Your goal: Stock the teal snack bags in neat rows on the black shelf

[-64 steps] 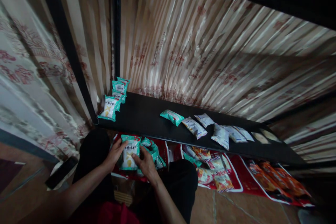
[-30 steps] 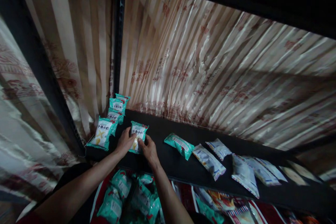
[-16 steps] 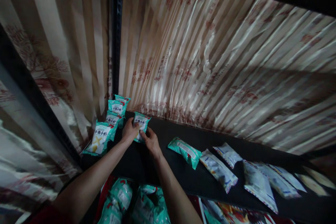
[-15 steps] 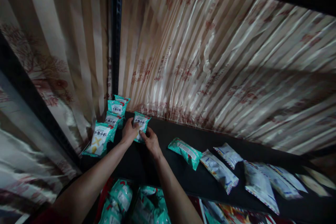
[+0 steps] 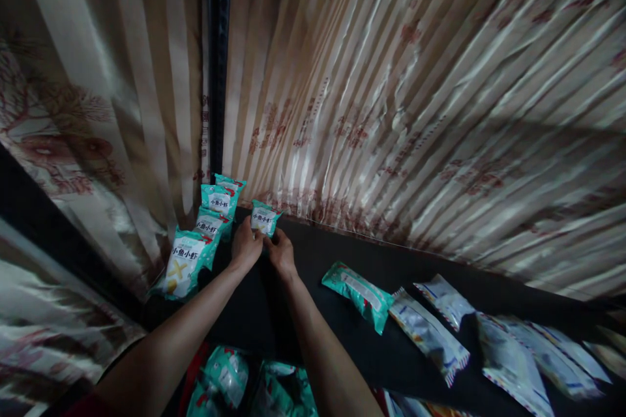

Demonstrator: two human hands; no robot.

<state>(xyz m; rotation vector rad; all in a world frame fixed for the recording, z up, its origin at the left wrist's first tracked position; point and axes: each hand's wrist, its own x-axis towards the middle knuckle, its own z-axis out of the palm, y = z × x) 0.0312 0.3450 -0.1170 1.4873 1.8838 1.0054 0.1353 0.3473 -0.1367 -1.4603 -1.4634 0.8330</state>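
A teal and white snack bag (image 5: 265,217) stands upright near the back of the black shelf (image 5: 303,300). My left hand (image 5: 246,245) grips its lower left side, and my right hand (image 5: 280,252) grips its lower right side, fingers closed. The bag's lower part is hidden behind my hands. Left of them, several matching bags form a row, one behind another; the front bag (image 5: 182,264) leans back with its label facing me. Another teal bag (image 5: 358,293) lies flat to the right of my right hand.
Several silver-white packets (image 5: 430,332) lie across the shelf's right side. Below the front edge, more teal bags (image 5: 225,374) fill a container. A pleated patterned curtain (image 5: 342,111) hangs behind, and a dark metal post (image 5: 218,65) rises at the back left corner.
Both hands now sit lower on the bag, which is slightly farther back toward the curtain. The camera view has shifted a little, so the packets at right appear farther right.
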